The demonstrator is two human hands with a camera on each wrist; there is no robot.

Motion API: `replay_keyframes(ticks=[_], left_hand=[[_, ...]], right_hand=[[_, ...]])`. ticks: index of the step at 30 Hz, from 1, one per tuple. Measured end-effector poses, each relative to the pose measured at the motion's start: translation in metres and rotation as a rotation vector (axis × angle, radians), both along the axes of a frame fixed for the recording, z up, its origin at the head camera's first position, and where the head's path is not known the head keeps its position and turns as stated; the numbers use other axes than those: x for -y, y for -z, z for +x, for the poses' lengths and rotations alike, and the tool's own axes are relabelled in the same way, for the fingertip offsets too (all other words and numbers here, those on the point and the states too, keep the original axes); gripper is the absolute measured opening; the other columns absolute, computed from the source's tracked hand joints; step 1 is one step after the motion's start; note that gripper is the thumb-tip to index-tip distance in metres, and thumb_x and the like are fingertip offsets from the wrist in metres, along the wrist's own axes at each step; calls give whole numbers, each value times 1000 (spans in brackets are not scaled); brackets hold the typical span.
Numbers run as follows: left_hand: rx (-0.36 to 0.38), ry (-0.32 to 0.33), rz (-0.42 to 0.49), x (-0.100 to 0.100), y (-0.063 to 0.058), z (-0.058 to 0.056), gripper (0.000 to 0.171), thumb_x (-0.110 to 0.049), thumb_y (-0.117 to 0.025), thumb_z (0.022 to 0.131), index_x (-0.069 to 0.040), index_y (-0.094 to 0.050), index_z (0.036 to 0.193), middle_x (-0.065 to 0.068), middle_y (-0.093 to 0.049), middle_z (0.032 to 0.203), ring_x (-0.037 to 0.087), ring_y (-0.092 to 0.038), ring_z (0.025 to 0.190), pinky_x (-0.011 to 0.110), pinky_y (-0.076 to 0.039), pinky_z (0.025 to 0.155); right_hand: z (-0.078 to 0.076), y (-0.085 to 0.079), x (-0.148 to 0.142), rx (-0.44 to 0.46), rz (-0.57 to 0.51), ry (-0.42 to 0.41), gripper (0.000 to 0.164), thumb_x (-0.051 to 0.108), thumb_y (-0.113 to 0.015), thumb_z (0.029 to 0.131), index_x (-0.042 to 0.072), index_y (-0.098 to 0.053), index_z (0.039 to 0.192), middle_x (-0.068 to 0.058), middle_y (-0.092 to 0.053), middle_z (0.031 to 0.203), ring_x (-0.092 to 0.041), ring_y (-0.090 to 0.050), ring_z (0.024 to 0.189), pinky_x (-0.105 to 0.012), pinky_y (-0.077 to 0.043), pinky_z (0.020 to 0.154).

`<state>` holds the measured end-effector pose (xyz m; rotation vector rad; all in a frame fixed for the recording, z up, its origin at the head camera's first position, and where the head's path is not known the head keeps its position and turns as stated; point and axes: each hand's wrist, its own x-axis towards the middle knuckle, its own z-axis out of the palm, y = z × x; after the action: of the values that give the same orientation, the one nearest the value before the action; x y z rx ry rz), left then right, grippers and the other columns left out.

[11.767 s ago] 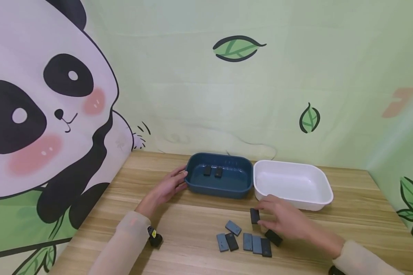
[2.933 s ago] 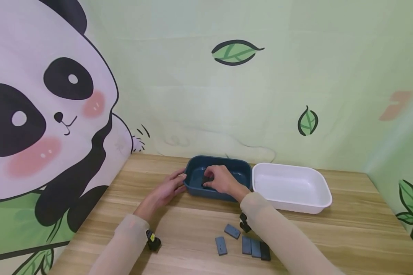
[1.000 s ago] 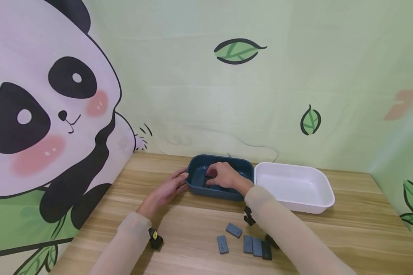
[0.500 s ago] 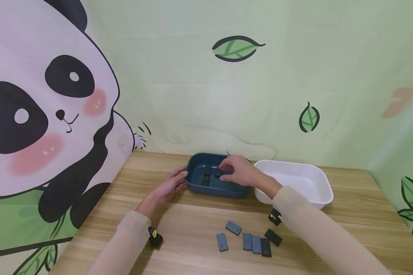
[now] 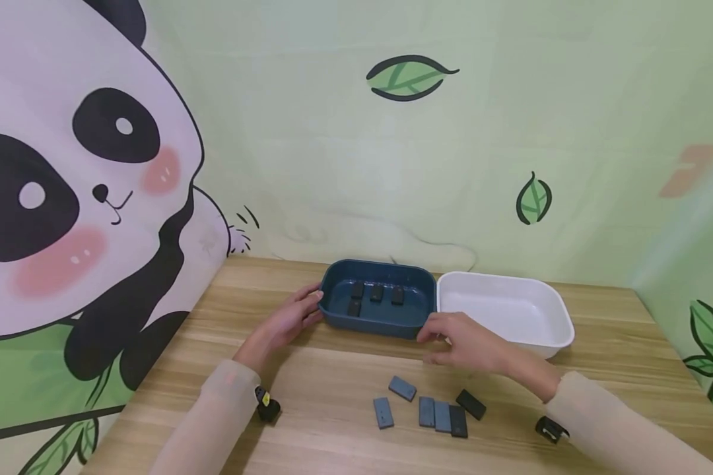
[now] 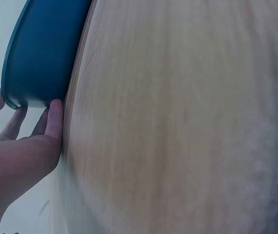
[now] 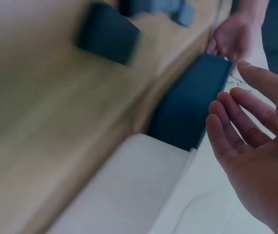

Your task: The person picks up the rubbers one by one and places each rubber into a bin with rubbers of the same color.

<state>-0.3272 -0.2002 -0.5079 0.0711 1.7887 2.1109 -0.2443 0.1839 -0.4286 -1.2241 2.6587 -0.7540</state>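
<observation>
Several small black rectangular blocks (image 5: 377,293) lie on the floor of the dark blue basin (image 5: 386,326). My left hand (image 5: 289,321) rests its fingertips and thumb against the basin's left end, as the left wrist view also shows. In front of the place where the basins meet, my right hand (image 5: 472,344) hovers with loosely bent fingers and nothing between them. Below it on the table are several blue-grey blocks (image 5: 403,388), one black block (image 5: 459,421) beside them and another black block (image 5: 471,404) lying askew. The right wrist view is blurred around the blocks.
A white basin (image 5: 561,340) stands right against the blue one, with no blocks visible inside. Both sit near the back of the wooden table (image 5: 327,422), before a cloth backdrop (image 5: 309,132) printed with a panda and leaves.
The blue basin held two black blocks at first and now holds several; fewer black ones lie on the table. My right hand has withdrawn from the basin toward me. The left stays put.
</observation>
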Motion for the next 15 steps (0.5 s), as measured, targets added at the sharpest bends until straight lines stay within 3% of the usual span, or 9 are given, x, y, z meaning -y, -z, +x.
replay_keyframes(ticks=[5, 11, 15], left_hand=[[4, -1, -3, 0, 2, -1, 58, -19, -45, 116, -3, -24, 167, 24, -37, 166, 34, -36, 154, 48, -33, 125], [6, -10, 4, 1, 3, -3, 58, -20, -46, 116, -4, -24, 167, 24, -38, 165, 34, -37, 154, 48, -33, 125], [12, 1, -4, 2, 2, -2, 59, -21, -47, 115, -5, -24, 167, 23, -37, 166, 33, -37, 154, 47, -33, 125]], right_hand=[[28, 13, -18, 47, 28, -21, 22, 14, -84, 92, 9, -77, 112, -1, -72, 106, -17, -69, 98, -38, -61, 87], [56, 24, -39, 143, 49, 13, 29, 29, -84, 93, 12, -77, 115, 5, -68, 108, -11, -67, 99, -34, -60, 86], [70, 36, -49, 119, 55, 34, 31, 35, -85, 91, 15, -77, 114, 10, -64, 107, -7, -61, 97, -33, -58, 85]])
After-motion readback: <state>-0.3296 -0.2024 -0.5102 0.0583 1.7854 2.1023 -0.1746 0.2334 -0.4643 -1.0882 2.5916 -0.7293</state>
